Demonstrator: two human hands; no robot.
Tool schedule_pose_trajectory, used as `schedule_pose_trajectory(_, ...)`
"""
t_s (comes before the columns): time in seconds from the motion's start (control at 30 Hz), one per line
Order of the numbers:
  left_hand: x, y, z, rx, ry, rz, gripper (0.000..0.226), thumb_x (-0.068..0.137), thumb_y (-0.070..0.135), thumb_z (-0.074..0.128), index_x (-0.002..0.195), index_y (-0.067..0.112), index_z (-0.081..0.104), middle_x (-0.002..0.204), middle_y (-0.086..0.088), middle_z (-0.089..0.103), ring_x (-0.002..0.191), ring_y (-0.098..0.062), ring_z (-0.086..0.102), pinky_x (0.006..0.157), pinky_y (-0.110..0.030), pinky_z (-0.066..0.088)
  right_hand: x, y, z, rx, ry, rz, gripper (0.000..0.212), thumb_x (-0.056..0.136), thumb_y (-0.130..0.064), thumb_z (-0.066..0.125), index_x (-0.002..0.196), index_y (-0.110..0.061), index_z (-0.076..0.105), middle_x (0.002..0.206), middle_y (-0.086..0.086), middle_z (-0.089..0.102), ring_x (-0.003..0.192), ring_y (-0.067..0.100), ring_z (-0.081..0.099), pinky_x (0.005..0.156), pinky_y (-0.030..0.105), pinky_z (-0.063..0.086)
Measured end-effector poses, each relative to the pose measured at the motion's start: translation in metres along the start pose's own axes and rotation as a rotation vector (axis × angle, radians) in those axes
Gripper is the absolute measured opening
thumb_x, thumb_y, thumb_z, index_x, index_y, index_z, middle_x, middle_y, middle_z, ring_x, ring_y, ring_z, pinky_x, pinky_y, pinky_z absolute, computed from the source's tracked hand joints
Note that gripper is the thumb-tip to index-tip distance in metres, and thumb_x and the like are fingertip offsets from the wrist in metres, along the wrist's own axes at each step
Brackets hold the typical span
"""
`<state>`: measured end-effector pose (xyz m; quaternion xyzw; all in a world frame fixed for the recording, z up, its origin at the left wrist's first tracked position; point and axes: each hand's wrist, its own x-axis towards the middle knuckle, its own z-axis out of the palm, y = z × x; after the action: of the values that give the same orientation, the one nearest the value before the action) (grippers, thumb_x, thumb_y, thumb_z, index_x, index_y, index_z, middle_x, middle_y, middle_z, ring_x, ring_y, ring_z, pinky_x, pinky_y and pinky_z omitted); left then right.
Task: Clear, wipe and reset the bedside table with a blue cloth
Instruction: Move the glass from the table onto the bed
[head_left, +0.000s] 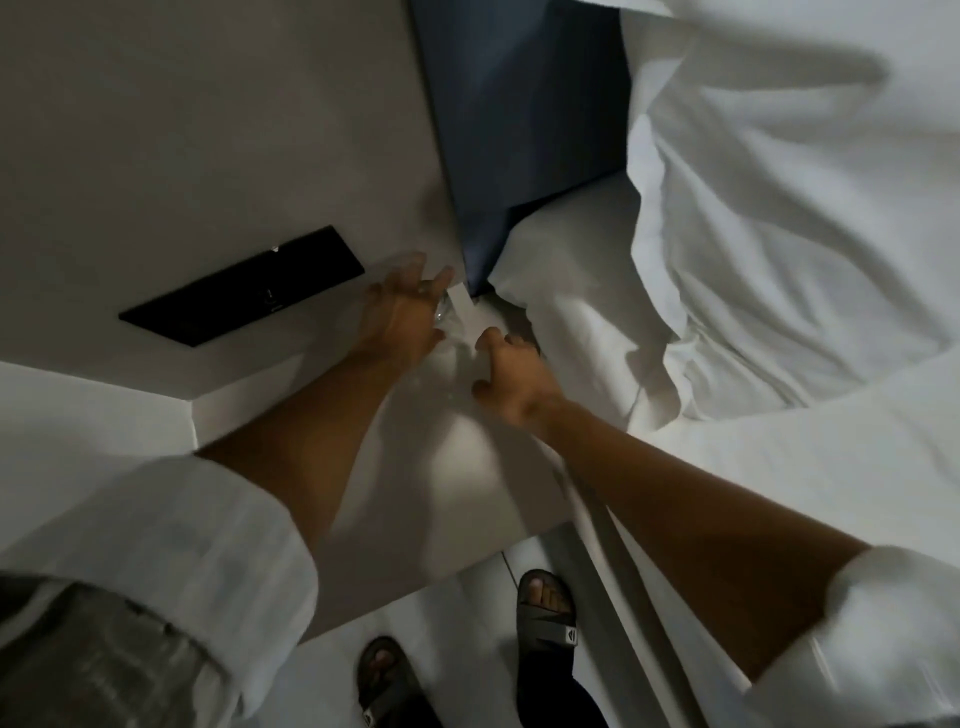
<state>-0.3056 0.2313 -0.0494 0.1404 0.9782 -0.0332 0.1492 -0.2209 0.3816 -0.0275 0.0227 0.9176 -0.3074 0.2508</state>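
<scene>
The white bedside table (467, 467) sits between the wall and the bed. My left hand (400, 312) reaches to its far corner, and its fingers curl around a clear glass (441, 313) that is blurred and partly hidden by the hand. A small white card (464, 304) stands just right of the glass, against the headboard's corner. My right hand (511, 376) hovers over the table's far right side with its fingers apart and bent, holding nothing. No blue cloth shows in this view.
A black switch panel (244, 286) is set in the wall to the left. A blue headboard (519, 130) rises behind the table. White pillows (571, 291) and a rumpled duvet (779, 234) crowd the right edge. My sandalled feet (545, 603) stand on the floor below.
</scene>
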Motion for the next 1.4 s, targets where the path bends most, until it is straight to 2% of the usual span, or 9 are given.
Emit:
schedule_pose_trajectory(0.17, 0.002, 0.004, 0.021, -0.302, 0.030, -0.061, 0.045, 0.083, 0.020, 0.070, 0.127, 0.024, 0.059, 0.138, -0.012, 0.047, 0.118, -0.034, 0.053, 0.096, -0.041, 0.049, -0.005, 0.021, 0.013, 0.093, 0.017, 0.014, 0.046, 0.089, -0.020, 0.059, 0.131, -0.012, 0.042, 0.128, 0.016, 0.050, 0.119, 0.033, 0.048, 0.089, 0.038, 0.043)
schedule_pose_trajectory(0.37, -0.100, 0.025, -0.001, -1.238, 0.173, -0.307, 0.036, 0.074, 0.015, 0.082, 0.103, 0.028, 0.065, 0.094, 0.008, 0.065, 0.080, -0.004, 0.061, 0.061, -0.007, 0.048, -0.042, 0.015, 0.023, 0.442, 0.151, 0.121, 0.064, 0.099, -0.044, 0.041, 0.150, -0.010, 0.023, 0.152, 0.016, 0.035, 0.139, 0.030, 0.035, 0.114, 0.044, 0.031)
schedule_pose_trajectory(0.47, -0.156, 0.052, -0.020, -1.443, 0.192, -0.356, 0.041, 0.071, 0.019, 0.084, 0.105, 0.034, 0.065, 0.105, 0.009, 0.068, 0.090, -0.005, 0.067, 0.071, -0.016, 0.054, -0.092, 0.002, 0.016, 0.629, 0.329, 0.105, 0.063, 0.099, -0.046, 0.041, 0.151, -0.015, 0.024, 0.150, 0.009, 0.036, 0.135, 0.022, 0.039, 0.112, 0.042, 0.036)
schedule_pose_trajectory(0.6, -0.202, 0.103, -0.042, -1.659, 0.144, -0.367, 0.054, 0.058, 0.025, 0.084, 0.106, 0.031, 0.059, 0.114, -0.003, 0.070, 0.099, -0.014, 0.071, 0.076, -0.021, 0.056, -0.166, 0.003, -0.009, 0.568, 0.582, 0.117, 0.059, 0.099, -0.038, 0.047, 0.150, -0.017, 0.026, 0.133, 0.000, 0.042, 0.120, 0.009, 0.044, 0.101, 0.026, 0.043)
schedule_pose_trajectory(0.73, -0.217, 0.167, -0.050, -1.667, 0.039, -0.232, 0.063, 0.060, 0.020, 0.087, 0.113, 0.038, 0.058, 0.113, 0.012, 0.070, 0.100, -0.001, 0.069, 0.074, -0.012, 0.053, -0.215, 0.044, -0.042, 0.527, 0.805, 0.157, 0.054, 0.095, -0.030, 0.058, 0.144, -0.017, 0.037, 0.119, -0.006, 0.045, 0.107, 0.009, 0.052, 0.082, 0.023, 0.048)
schedule_pose_trajectory(0.87, -0.213, 0.247, -0.048, -1.546, -0.086, 0.081, 0.077, 0.079, 0.014, 0.078, 0.142, 0.037, 0.040, 0.144, 0.006, 0.052, 0.130, -0.006, 0.051, 0.103, -0.024, 0.046, -0.244, 0.104, -0.076, 0.498, 1.033, 0.293, 0.052, 0.094, -0.027, 0.059, 0.141, -0.015, 0.039, 0.123, 0.002, 0.047, 0.111, 0.012, 0.053, 0.079, 0.021, 0.046)
schedule_pose_trajectory(0.97, -0.202, 0.293, -0.045, -1.239, -0.054, 0.240, 0.075, 0.087, 0.028, 0.070, 0.150, 0.023, 0.031, 0.153, 0.003, 0.043, 0.140, -0.008, 0.037, 0.112, -0.017, 0.030, -0.263, 0.152, -0.092, 0.430, 1.047, 0.376, 0.049, 0.096, -0.031, 0.055, 0.141, -0.018, 0.039, 0.130, 0.009, 0.047, 0.115, 0.011, 0.050, 0.086, 0.031, 0.047)
schedule_pose_trajectory(1.17, -0.193, 0.332, -0.026, -0.842, -0.060, 0.450, 0.074, 0.094, 0.039, 0.056, 0.152, 0.008, 0.022, 0.159, -0.008, 0.029, 0.151, -0.023, 0.015, 0.122, -0.040, 0.019, -0.281, 0.199, -0.094, 0.251, 0.936, 0.487, 0.044, 0.098, -0.033, 0.050, 0.137, -0.014, 0.044, 0.139, 0.013, 0.046, 0.124, 0.025, 0.047, 0.103, 0.044, 0.040)
schedule_pose_trajectory(1.4, -0.215, 0.302, -0.032, -0.849, 0.063, 0.386, 0.078, 0.095, 0.052, 0.044, 0.155, 0.020, 0.006, 0.164, -0.005, 0.015, 0.152, -0.021, 0.005, 0.124, -0.042, 0.013, -0.283, 0.166, -0.099, 0.101, 0.986, 0.445, 0.044, 0.097, -0.034, 0.048, 0.137, -0.017, 0.043, 0.142, 0.009, 0.045, 0.133, 0.026, 0.038, 0.107, 0.045, 0.026)
